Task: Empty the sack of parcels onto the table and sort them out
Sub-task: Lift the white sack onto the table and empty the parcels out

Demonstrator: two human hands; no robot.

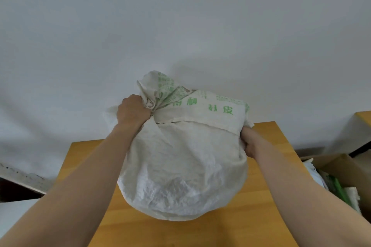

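Observation:
A bulging white woven sack [180, 166] with green print near its top stands on the wooden table [281, 156]. My left hand [132, 111] grips the bunched cloth at the sack's upper left corner. On the sack's right side my right hand [249, 142] holds the fabric below the folded printed band, with its fingers partly hidden behind the cloth. The parcels are hidden inside the sack.
A plain white wall rises behind the table. An open cardboard box [339, 168] with white and green packets stands on the right, beside the table. A second wooden surface [364, 118] shows at the far right edge.

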